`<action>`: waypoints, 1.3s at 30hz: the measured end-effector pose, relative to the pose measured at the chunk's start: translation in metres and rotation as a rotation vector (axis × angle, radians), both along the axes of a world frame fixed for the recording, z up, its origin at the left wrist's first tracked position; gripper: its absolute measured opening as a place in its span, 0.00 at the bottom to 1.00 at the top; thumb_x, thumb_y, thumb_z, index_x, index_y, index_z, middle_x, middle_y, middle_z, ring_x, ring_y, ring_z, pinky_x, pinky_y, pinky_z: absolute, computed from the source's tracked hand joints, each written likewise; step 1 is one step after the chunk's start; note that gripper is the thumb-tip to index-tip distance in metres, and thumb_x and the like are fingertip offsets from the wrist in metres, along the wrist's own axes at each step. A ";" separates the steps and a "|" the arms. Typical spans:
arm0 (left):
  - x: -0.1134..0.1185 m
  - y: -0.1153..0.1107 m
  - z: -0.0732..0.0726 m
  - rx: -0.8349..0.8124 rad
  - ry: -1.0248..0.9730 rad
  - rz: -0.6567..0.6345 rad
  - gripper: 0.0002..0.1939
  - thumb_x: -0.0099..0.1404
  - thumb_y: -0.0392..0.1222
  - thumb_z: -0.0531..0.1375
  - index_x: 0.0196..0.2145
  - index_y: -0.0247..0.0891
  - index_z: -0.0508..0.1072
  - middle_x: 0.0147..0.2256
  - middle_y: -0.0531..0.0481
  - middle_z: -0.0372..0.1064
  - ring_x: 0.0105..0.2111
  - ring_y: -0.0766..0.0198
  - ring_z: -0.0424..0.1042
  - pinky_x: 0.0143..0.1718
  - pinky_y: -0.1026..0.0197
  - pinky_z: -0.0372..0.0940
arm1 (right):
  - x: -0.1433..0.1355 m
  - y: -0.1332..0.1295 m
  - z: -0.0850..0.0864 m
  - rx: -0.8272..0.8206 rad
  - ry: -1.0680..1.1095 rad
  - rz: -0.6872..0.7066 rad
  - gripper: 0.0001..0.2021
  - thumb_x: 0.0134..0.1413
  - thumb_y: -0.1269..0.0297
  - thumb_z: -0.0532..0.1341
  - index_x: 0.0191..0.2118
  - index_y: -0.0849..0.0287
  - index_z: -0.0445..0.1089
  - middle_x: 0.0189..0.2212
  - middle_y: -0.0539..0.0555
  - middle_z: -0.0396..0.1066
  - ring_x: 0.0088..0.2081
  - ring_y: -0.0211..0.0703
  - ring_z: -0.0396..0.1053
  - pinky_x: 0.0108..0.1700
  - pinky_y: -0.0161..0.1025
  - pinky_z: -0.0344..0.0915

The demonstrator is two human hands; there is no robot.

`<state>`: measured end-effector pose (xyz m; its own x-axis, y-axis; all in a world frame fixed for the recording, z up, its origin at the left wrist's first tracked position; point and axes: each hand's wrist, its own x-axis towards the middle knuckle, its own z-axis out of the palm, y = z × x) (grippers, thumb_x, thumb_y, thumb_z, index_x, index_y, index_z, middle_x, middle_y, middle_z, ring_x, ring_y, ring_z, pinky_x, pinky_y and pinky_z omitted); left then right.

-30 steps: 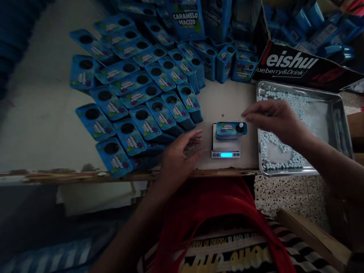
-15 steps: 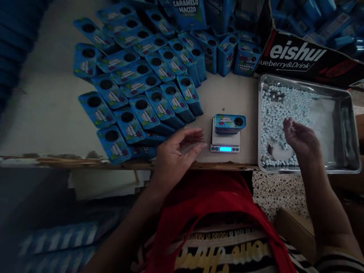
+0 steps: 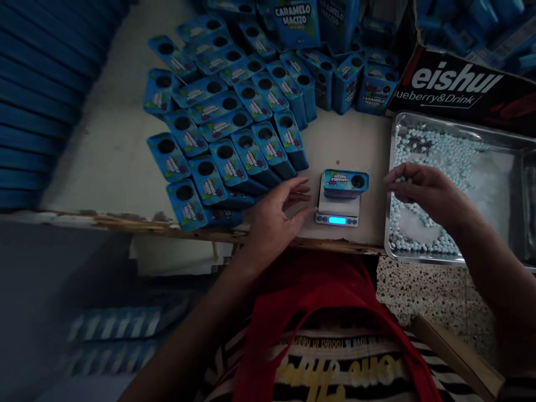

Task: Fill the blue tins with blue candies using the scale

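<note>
A small digital scale (image 3: 338,211) with a lit blue display bears a blue candy box (image 3: 345,182) that has a round hole in its top. My left hand (image 3: 281,211) is just left of the scale, fingers apart and empty. Over the left rim of the metal tray (image 3: 389,223) hovers my right hand (image 3: 419,187), its fingers pinched around a few small pale candies. Many more round, light-blue and white candies (image 3: 444,244) lie spread in the tray's left part.
Several blue boxes with round holes (image 3: 228,162) stand packed left of the scale and behind it. A black carton (image 3: 452,84) full of blue packages is at the back right. Blue stacks (image 3: 42,100) line the far left. The table's worn front edge (image 3: 167,226) runs before me.
My right hand has moved left from above the middle of the candies to the tray's left rim, candies in its fingers. My left hand stays beside the scale. The view has shifted slightly.
</note>
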<state>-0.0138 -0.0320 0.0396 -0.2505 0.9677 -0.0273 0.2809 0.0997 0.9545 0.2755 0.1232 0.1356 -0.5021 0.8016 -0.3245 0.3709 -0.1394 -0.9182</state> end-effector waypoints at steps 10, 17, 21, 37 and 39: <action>-0.007 0.001 0.001 0.064 0.202 -0.081 0.25 0.73 0.56 0.71 0.62 0.43 0.80 0.60 0.41 0.80 0.53 0.50 0.85 0.61 0.47 0.80 | -0.060 0.006 0.056 0.753 -0.470 0.587 0.15 0.62 0.81 0.63 0.41 0.56 0.85 0.37 0.54 0.83 0.38 0.45 0.77 0.43 0.41 0.65; -0.015 -0.005 0.008 0.085 0.316 -0.119 0.24 0.77 0.52 0.66 0.66 0.44 0.79 0.61 0.40 0.77 0.54 0.50 0.84 0.61 0.48 0.80 | -0.074 -0.007 0.056 0.867 -0.585 0.683 0.20 0.59 0.83 0.64 0.48 0.53 0.86 0.42 0.56 0.85 0.41 0.50 0.79 0.42 0.44 0.68; -0.016 -0.009 0.009 0.096 0.345 -0.115 0.23 0.78 0.51 0.65 0.66 0.45 0.78 0.61 0.41 0.77 0.53 0.51 0.85 0.59 0.49 0.81 | -0.053 -0.001 0.055 0.701 -0.377 0.364 0.13 0.61 0.78 0.69 0.43 0.52 0.87 0.40 0.55 0.85 0.43 0.52 0.82 0.47 0.47 0.75; -0.017 0.021 0.050 0.358 0.556 -0.019 0.12 0.76 0.43 0.69 0.55 0.46 0.84 0.48 0.48 0.85 0.48 0.55 0.85 0.56 0.54 0.80 | 0.090 -0.001 -0.028 -0.317 0.284 -0.864 0.15 0.64 0.87 0.64 0.39 0.59 0.81 0.40 0.56 0.82 0.39 0.36 0.84 0.48 0.25 0.83; -0.015 0.037 0.061 0.364 0.595 -0.032 0.10 0.75 0.42 0.70 0.53 0.46 0.85 0.48 0.48 0.85 0.47 0.55 0.84 0.53 0.54 0.80 | 0.090 -0.002 -0.022 -0.303 0.256 -0.763 0.10 0.71 0.78 0.66 0.40 0.60 0.83 0.36 0.55 0.82 0.33 0.34 0.81 0.40 0.23 0.82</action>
